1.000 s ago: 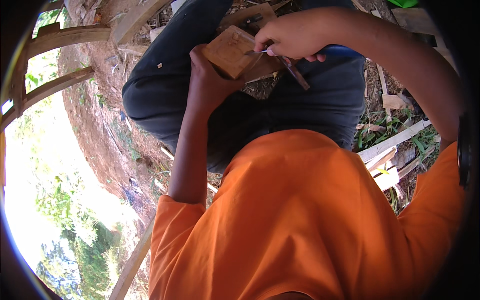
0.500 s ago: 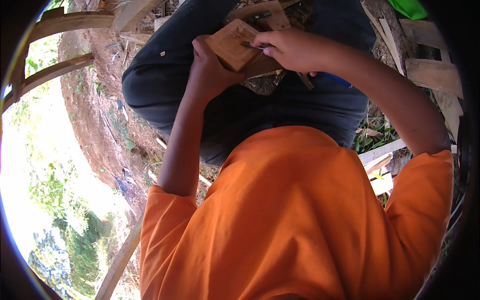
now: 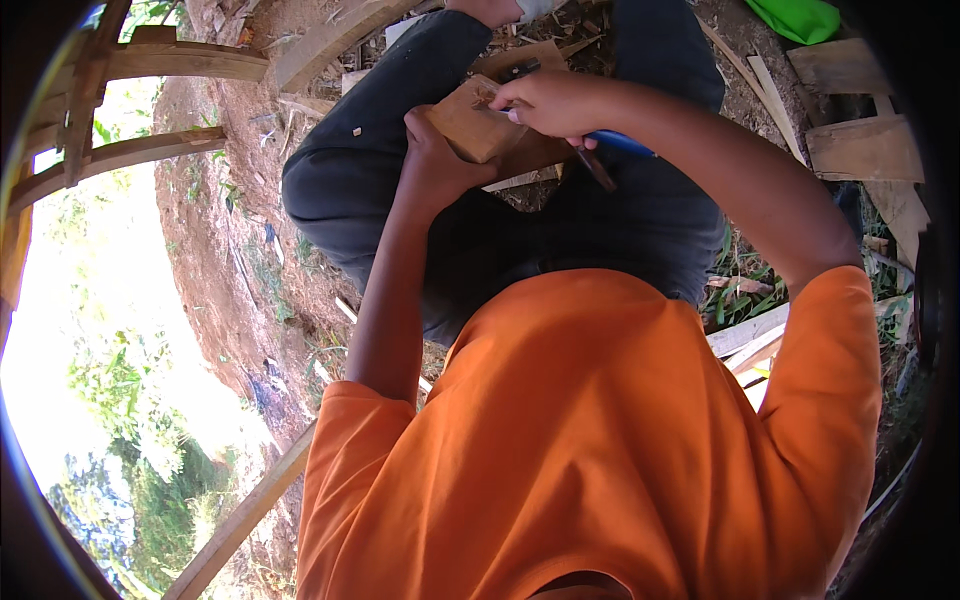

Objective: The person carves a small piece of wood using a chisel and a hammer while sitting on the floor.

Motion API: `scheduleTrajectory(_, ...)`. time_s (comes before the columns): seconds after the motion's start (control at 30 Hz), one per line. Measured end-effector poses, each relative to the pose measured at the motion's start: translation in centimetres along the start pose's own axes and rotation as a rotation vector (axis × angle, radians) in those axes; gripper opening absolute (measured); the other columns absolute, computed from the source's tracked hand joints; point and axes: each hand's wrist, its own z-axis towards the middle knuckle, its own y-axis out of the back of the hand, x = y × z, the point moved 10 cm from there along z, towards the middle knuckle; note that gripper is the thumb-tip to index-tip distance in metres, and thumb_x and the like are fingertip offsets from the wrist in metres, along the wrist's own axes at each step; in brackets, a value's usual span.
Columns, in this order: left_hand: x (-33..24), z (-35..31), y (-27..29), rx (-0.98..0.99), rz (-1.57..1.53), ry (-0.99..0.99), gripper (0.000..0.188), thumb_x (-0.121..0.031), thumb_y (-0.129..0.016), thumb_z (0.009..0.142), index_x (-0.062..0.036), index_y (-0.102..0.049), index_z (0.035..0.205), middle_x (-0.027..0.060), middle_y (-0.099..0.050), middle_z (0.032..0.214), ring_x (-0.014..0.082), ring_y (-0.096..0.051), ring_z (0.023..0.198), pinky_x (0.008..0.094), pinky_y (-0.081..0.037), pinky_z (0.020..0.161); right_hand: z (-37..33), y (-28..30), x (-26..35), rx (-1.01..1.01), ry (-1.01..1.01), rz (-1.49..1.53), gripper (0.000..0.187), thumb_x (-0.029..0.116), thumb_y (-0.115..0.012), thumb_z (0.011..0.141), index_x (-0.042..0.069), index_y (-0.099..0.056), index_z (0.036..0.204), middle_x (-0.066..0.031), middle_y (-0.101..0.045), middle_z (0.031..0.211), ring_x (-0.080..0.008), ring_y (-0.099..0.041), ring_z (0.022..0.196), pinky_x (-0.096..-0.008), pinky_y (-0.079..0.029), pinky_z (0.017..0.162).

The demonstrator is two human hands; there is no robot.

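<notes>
A square brown wooden block (image 3: 472,125) sits above my lap, its upper face partly cut away. My left hand (image 3: 440,165) grips its left and near edges, thumb up along the side. My right hand (image 3: 550,103) is closed over the block's right side, around a thin carving tool whose slim metal part (image 3: 503,109) barely shows by the fingertips. From under my right wrist juts a blue handle-like piece (image 3: 622,143); I cannot tell whether it belongs to the tool. Below that hand a brown stick-like handle (image 3: 597,170) pokes out, its other end hidden.
A wooden board (image 3: 535,55) with a dark piece on it lies beyond the block, between my dark-trousered legs (image 3: 370,160). Wood offcuts (image 3: 865,150) and a bright green item (image 3: 800,18) are on the right. Curved timber slats (image 3: 185,62) stand at the left.
The whole view has shifted, and a foot now shows at the top. The block is tilted so more of its near side shows. My right hand has moved left, closer over it.
</notes>
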Motion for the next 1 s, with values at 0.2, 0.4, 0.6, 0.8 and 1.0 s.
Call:
scheduleTrajectory(0.2,-0.5,-0.2,0.1,-0.013,0.030,-0.063,0.111,-0.029,-0.097,0.059,0.0031,-0.027,0.139,0.0266,-0.044,0.135,0.0370,-0.051,0.128,0.0424,-0.046,0.106,-4.9,1.1,0.2,0.191,-0.113,-0.134,0.044,0.023,-0.043,0.108,0.018,-0.045,0.151,-0.0086,-0.061,0.071,-0.0156,-0.058,0.049,-0.0329,-0.054,0.045)
scheduleTrajectory(0.4,-2.1,-0.6,0.4,0.001,-0.010,-0.138,0.111,-0.018,-0.097,0.058,-0.0002,-0.026,0.141,0.0241,-0.043,0.135,0.0387,-0.051,0.128,0.0438,-0.046,0.106,-4.3,1.0,0.9,0.259,-0.132,-0.190,0.043,0.021,-0.041,0.107,0.017,-0.047,0.150,-0.0076,-0.062,0.075,-0.0166,-0.058,0.051,-0.0343,-0.055,0.048)
scheduleTrajectory(0.6,-0.9,0.1,-0.1,0.004,-0.047,-0.171,0.111,-0.020,-0.097,0.058,0.0009,-0.026,0.140,0.0241,-0.045,0.132,0.0391,-0.052,0.127,0.0443,-0.047,0.105,-3.0,0.4,1.0,0.171,-0.149,-0.140,0.040,0.021,-0.042,0.108,0.017,-0.049,0.147,-0.0095,-0.062,0.075,-0.0182,-0.056,0.046,-0.0345,-0.051,0.044)
scheduleTrajectory(0.8,-0.1,0.6,-0.1,0.042,-0.036,-0.122,0.111,-0.022,-0.097,0.059,0.0028,-0.025,0.139,0.0259,-0.044,0.132,0.0391,-0.052,0.125,0.0440,-0.048,0.104,-1.9,-0.7,0.4,0.048,-0.135,-0.051,0.036,0.019,-0.044,0.107,0.016,-0.053,0.142,-0.0112,-0.062,0.073,-0.0211,-0.056,0.043,-0.0357,-0.050,0.042)
scheduleTrajectory(1.0,0.3,0.7,0.2,0.022,-0.035,-0.084,0.111,-0.022,-0.097,0.059,0.0042,-0.024,0.140,0.0277,-0.041,0.136,0.0388,-0.049,0.129,0.0437,-0.046,0.107,-1.3,-0.9,1.7,-0.059,-0.018,0.015,0.037,0.019,-0.041,0.107,0.013,-0.054,0.141,-0.0159,-0.066,0.086,-0.0225,-0.060,0.048,-0.0360,-0.053,0.043)
